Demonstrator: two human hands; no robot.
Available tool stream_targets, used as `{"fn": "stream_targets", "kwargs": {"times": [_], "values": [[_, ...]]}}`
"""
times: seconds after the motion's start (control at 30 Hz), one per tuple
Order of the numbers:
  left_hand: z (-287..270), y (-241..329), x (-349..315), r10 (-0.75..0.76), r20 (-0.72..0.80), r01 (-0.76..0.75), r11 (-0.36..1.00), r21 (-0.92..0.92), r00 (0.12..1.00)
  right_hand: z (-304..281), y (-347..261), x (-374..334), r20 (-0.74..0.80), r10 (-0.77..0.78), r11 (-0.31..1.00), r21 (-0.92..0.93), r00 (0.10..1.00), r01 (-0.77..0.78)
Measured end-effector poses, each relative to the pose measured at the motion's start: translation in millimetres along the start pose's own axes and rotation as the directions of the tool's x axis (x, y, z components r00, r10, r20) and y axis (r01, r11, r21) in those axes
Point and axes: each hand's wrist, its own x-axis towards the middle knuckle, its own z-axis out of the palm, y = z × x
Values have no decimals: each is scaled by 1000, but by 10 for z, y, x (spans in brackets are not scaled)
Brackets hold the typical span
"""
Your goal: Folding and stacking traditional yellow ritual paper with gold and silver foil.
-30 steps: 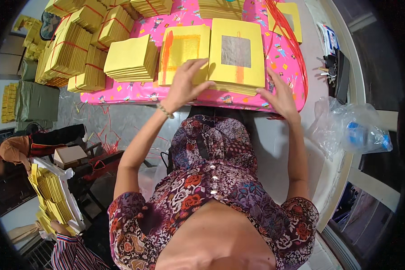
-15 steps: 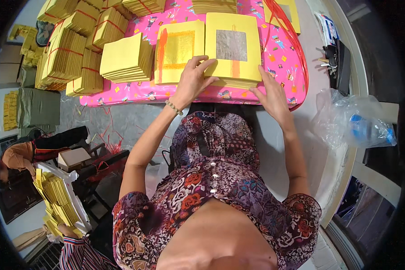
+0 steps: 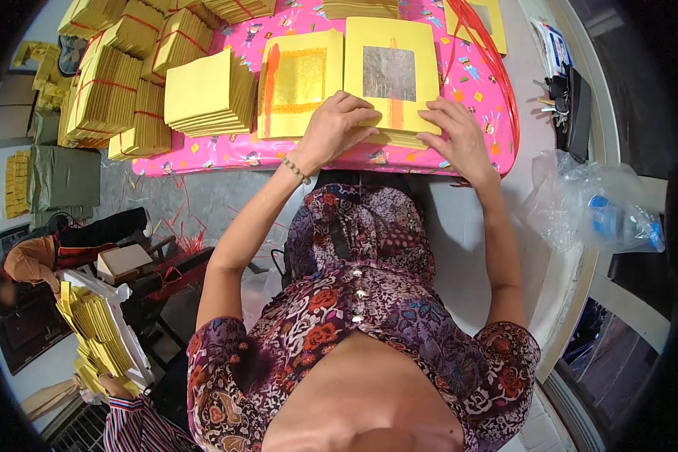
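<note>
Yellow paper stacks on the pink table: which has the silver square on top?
The stack under both hands, right of the gold-square stack; the plain stack lies farther left.

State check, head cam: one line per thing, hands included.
Left hand: flat on the silver-square stack, fingers spread, no grip.
Right hand: on that stack's right edge.
Silver-square stack: loose, top sheet face up.
Gold-square stack: loose, face up, untouched.
Plain yellow stack: loose, fanned slightly.
Bundles: tied with red string, piled.
Plastic bag: crumpled, on the white ledge.
</note>
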Motion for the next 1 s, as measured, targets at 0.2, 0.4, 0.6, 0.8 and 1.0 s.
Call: {"fn": "stream_targets", "kwargs": {"times": [0.2, 0.4, 0.6, 0.8, 1.0], "values": [[-56, 25, 45, -71, -19, 71, 997, -40, 997, -34, 31, 39, 40, 76, 989, 125, 996, -81], [-54, 38, 62, -90, -43, 88, 996, -30, 995, -27, 28, 61, 24, 111, 982, 149, 994, -113], [-30, 50, 80, -117, -78, 113, 992, -53, 990, -25, 22, 69, 15, 125, 981, 148, 992, -126], [-26, 51, 86, -132, -84, 128, 991, -48, 988, -28, -7, 77, 25, 176, 970, 166, 984, -177], [-17, 57, 82, -155, -82, 153, 988, -35, 984, -42, -20, 78, 39, 172, 973, 146, 984, -176]]}}
